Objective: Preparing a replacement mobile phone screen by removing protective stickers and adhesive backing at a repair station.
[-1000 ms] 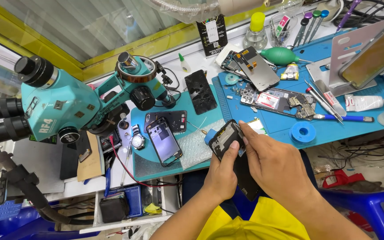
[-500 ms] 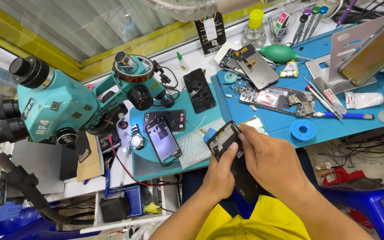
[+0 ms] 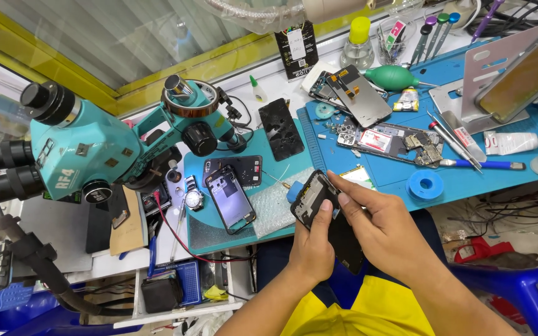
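My left hand [image 3: 312, 246] grips a dark phone frame [image 3: 309, 198] from below, thumb pressed on its face. My right hand [image 3: 384, 227] holds the same frame from the right, fingers laid along its upper edge. The frame is tilted above the front edge of the teal mat [image 3: 210, 233]. A black panel [image 3: 347, 249] hangs under my hands. An opened phone [image 3: 233, 198] lies flat on the mat just left of my hands.
A teal microscope [image 3: 88, 152] stands at left, a wristwatch [image 3: 193, 198] beside it. The blue mat [image 3: 387, 171] at right carries an opened phone with its board [image 3: 388, 140], a screen panel [image 3: 362, 93], screwdrivers, a blue tape roll [image 3: 425, 185] and a glue tube [image 3: 515, 143].
My hands have barely shifted; the phone frame stays gripped in both. My right fingers slid slightly along its upper edge.
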